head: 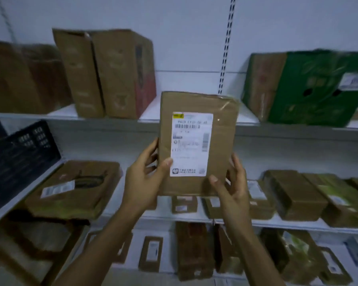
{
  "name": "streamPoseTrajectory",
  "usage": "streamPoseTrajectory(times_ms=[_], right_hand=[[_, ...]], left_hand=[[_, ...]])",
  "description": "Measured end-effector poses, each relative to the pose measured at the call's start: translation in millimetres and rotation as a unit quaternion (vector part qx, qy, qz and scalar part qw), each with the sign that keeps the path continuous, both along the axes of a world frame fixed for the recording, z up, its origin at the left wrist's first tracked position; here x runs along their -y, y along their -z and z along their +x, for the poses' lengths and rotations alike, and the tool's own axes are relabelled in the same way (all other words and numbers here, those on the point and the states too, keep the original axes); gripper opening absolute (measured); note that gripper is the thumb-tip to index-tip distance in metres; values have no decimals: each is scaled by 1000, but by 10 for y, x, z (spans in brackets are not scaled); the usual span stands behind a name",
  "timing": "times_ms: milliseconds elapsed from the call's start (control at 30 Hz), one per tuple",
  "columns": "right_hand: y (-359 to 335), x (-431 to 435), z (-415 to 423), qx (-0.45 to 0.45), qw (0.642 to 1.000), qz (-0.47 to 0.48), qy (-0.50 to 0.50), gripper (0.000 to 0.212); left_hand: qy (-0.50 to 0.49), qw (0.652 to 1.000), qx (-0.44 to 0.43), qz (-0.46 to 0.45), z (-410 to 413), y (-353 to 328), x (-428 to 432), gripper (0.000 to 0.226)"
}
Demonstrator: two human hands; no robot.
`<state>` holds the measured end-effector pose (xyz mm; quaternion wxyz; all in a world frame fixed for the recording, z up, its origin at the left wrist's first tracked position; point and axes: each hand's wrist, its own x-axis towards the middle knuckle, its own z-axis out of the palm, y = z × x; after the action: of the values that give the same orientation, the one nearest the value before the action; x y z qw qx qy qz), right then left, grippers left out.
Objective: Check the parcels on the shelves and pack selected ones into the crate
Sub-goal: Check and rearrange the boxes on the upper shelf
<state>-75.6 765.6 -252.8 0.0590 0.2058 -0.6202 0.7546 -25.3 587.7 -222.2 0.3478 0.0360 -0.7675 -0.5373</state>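
I hold a flat brown cardboard parcel (221, 129) upright in front of the shelves, its white shipping label with a barcode facing me. My left hand (142, 178) grips its lower left edge, thumb on the label's corner. My right hand (234, 188) grips the lower right edge, thumb on the front face and fingers behind. A black plastic crate (19, 159) with a perforated wall stands at the left on the side shelf.
The white upper shelf (149, 114) carries tall brown boxes (108, 73) at left and a green and brown box (306, 87) at right. Several flat brown parcels (74, 188) lie on the middle shelf. More labelled parcels (192, 250) fill the bottom shelf.
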Motion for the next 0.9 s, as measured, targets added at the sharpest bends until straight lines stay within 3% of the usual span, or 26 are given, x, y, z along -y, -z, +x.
streamPoseTrajectory(times_ms=[100, 167, 233, 300, 367, 467, 600, 833, 900], right_hand=[[-340, 13, -270, -99, 994, 41, 32, 91], [-542, 34, -527, -197, 968, 142, 68, 105], [-680, 64, -866, -282, 927, 232, 89, 105], [-770, 115, -1216, -320, 907, 252, 108, 87], [-869, 186, -1523, -317, 901, 250, 160, 65], [-1002, 353, -1900, -305, 892, 264, 202, 52], [-1093, 563, -2384, -282, 901, 274, 183, 48], [-1133, 887, -3051, -268, 889, 332, 168, 45], [-1055, 928, -3106, -286, 887, 314, 180, 49]], left_hand=[[-49, 998, -27, -1, -471, -424, -66, 40], [-59, 998, -17, 25, -813, -690, -53, 27], [-63, 997, 6, 51, -1123, -905, -1, 32], [-54, 997, 12, 52, -1360, -1039, 57, 42], [-38, 998, 10, 53, -1551, -1066, 92, 49], [-8, 999, 30, 15, -1807, -951, 133, 54], [-43, 991, 74, -98, -2144, -879, 249, 81], [-209, 928, 190, -244, -2666, -672, 438, 75], [-225, 925, 178, -249, -2690, -646, 469, 72]])
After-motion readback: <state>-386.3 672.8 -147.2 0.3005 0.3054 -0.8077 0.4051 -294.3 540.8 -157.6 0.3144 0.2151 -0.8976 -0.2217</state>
